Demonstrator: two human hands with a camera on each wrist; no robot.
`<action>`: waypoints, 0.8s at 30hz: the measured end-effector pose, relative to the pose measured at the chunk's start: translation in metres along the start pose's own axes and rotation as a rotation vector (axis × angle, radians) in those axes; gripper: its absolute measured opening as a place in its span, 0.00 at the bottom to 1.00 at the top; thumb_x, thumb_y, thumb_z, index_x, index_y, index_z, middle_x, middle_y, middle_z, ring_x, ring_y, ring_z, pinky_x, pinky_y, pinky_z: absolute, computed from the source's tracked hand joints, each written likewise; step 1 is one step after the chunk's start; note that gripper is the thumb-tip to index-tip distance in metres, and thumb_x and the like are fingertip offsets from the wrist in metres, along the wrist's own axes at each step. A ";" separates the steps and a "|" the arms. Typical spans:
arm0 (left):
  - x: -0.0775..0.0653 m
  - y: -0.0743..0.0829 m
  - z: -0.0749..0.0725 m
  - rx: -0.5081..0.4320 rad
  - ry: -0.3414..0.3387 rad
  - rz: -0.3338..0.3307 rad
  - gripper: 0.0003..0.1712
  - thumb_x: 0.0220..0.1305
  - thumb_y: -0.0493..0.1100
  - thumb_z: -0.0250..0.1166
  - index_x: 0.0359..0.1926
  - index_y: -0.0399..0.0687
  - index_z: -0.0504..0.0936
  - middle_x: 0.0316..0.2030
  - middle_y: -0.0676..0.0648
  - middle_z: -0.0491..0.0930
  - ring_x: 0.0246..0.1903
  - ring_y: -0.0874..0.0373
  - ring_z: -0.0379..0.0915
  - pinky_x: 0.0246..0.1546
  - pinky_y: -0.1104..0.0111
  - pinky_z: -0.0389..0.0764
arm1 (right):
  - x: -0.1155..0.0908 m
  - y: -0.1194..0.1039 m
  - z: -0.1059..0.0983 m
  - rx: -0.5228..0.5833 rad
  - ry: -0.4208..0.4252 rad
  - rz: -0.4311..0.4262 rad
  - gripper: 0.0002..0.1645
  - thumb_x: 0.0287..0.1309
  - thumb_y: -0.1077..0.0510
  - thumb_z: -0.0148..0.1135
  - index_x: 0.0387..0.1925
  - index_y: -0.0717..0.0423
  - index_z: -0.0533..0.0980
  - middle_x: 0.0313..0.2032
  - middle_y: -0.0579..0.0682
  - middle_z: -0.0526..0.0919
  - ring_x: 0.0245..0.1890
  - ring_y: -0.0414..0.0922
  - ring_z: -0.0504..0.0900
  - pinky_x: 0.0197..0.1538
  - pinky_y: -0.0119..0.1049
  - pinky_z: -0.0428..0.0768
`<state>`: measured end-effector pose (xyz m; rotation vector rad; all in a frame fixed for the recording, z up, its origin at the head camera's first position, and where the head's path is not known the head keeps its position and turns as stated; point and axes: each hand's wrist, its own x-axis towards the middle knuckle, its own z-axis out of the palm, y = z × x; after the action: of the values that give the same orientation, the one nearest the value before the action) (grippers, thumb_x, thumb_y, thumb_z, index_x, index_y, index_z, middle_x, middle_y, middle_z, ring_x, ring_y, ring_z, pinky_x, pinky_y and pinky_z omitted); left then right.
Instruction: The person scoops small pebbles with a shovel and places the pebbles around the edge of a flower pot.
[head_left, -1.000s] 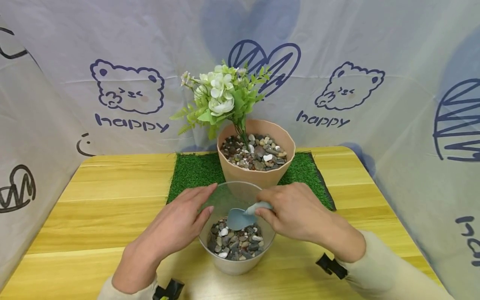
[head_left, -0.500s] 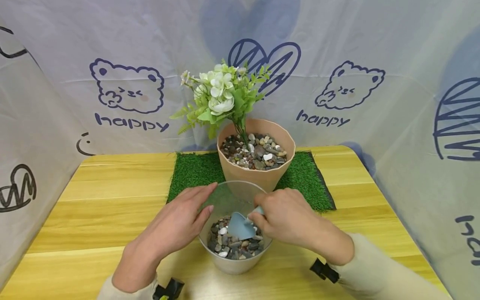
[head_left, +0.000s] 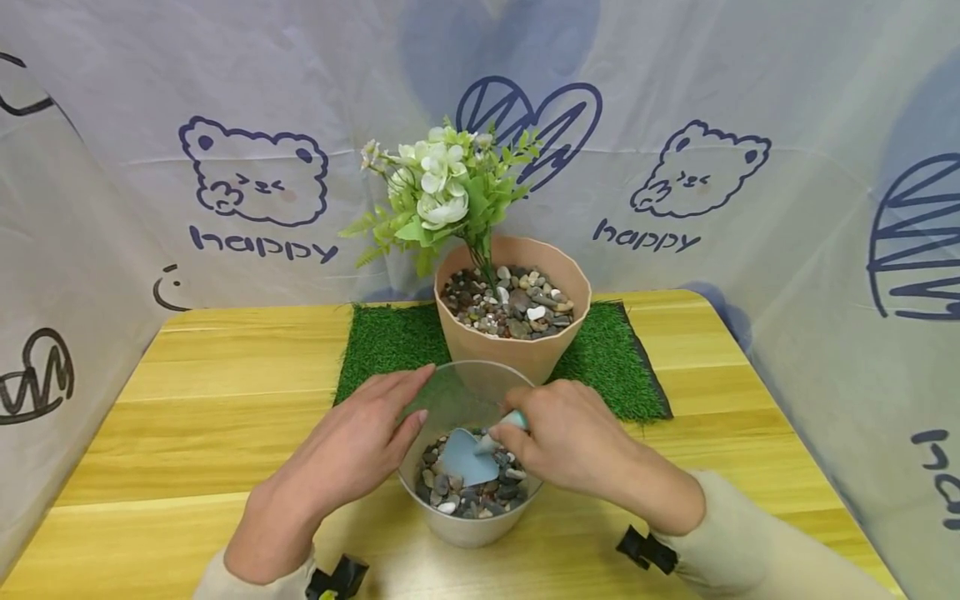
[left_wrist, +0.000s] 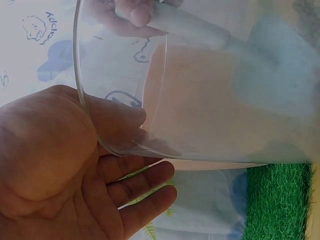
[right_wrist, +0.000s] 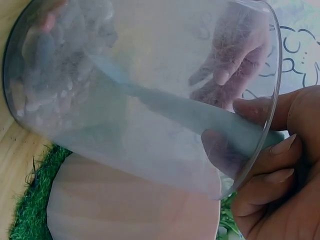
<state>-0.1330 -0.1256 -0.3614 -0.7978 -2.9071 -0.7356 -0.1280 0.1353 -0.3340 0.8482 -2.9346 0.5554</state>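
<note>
In the head view a clear, tapered plastic container (head_left: pixel 468 533) stands on the table with mixed pebbles (head_left: pixel 472 502) in its lower part. My right hand (head_left: pixel 577 437) grips the pale blue handle of a small trowel (head_left: pixel 468 461), its blade down at the pebbles inside. Seen from the right wrist, the trowel's handle (right_wrist: pixel 200 117) slants through the container's mouth, thumb and fingers curled round its end. My left hand (head_left: pixel 352 446) rests against the container's left side near the rim. The left wrist view shows its fingers (left_wrist: pixel 145 182) fairly straight, outside the wall.
Just behind the container stands a peach flowerpot (head_left: pixel 510 354) of pebbles, with white artificial flowers (head_left: pixel 442 183) leaning left. It sits on a green turf mat (head_left: pixel 615 367). A printed cloth (head_left: pixel 262 67) hangs behind the wooden table (head_left: pixel 187 433).
My right hand has lowered the trowel and shifted left and slightly toward me. The blade has gone from above the pebbles down to them. My left hand and the container have stayed put.
</note>
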 end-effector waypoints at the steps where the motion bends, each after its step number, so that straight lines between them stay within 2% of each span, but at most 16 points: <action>1: 0.000 0.000 0.000 0.000 0.000 0.001 0.33 0.80 0.46 0.59 0.80 0.46 0.65 0.73 0.42 0.73 0.73 0.43 0.69 0.74 0.45 0.72 | 0.000 -0.001 0.000 0.010 0.002 0.004 0.10 0.66 0.49 0.71 0.36 0.51 0.87 0.17 0.37 0.75 0.16 0.34 0.69 0.19 0.30 0.68; 11: 0.001 0.000 0.000 -0.008 -0.004 0.000 0.32 0.80 0.45 0.59 0.80 0.47 0.66 0.73 0.43 0.73 0.72 0.43 0.69 0.73 0.45 0.73 | 0.002 -0.005 0.000 0.059 -0.064 -0.044 0.10 0.67 0.49 0.70 0.38 0.50 0.87 0.21 0.37 0.82 0.19 0.33 0.73 0.23 0.30 0.74; 15: 0.001 0.000 0.000 -0.009 -0.006 0.000 0.32 0.80 0.45 0.59 0.80 0.47 0.65 0.73 0.42 0.73 0.72 0.43 0.69 0.73 0.45 0.73 | 0.001 -0.001 -0.004 0.063 -0.094 -0.107 0.09 0.68 0.49 0.70 0.39 0.50 0.87 0.23 0.37 0.83 0.20 0.32 0.73 0.25 0.29 0.75; 20: 0.000 0.000 -0.001 -0.006 0.003 0.011 0.32 0.80 0.45 0.59 0.80 0.46 0.66 0.73 0.42 0.73 0.72 0.43 0.70 0.73 0.45 0.73 | 0.002 0.005 -0.012 0.035 -0.143 -0.223 0.08 0.68 0.50 0.70 0.41 0.50 0.87 0.27 0.38 0.86 0.20 0.30 0.73 0.27 0.28 0.76; 24: 0.001 0.000 -0.001 -0.003 0.004 0.010 0.32 0.80 0.44 0.59 0.80 0.46 0.66 0.73 0.42 0.73 0.72 0.43 0.70 0.73 0.45 0.73 | 0.005 0.004 -0.015 0.025 -0.188 -0.237 0.09 0.69 0.49 0.70 0.41 0.50 0.87 0.26 0.37 0.84 0.18 0.30 0.69 0.25 0.28 0.73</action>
<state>-0.1334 -0.1254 -0.3606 -0.8098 -2.8969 -0.7404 -0.1358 0.1413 -0.3202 1.2958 -2.9309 0.5229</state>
